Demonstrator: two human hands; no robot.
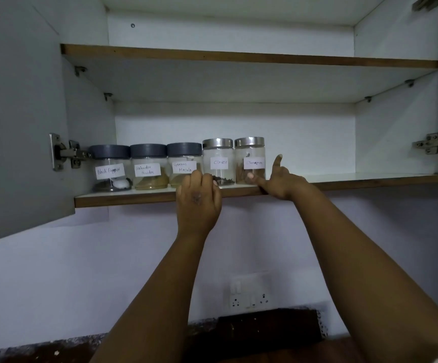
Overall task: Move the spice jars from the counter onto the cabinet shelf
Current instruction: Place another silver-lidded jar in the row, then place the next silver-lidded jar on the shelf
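Observation:
Several labelled glass spice jars stand in a row on the lower cabinet shelf (369,180). From the left: black pepper (110,167), coriander powder (148,166) and garam masala (184,163) with grey lids, then cloves (217,161) and cinnamon (249,159) with steel lids. My left hand (198,200) is at the shelf's front edge, fingers curled together, fingertips against the bases of the garam masala and cloves jars. My right hand (278,179) is spread at the cinnamon jar: the thumb touches its lower front and the index finger points up just right of it.
The upper shelf (238,56) is bare. Both cabinet doors (16,113) hang open at the sides, with steel hinges. The shelf's right half is free of jars. Below are a wall socket panel (250,297) and a dark counter (265,334).

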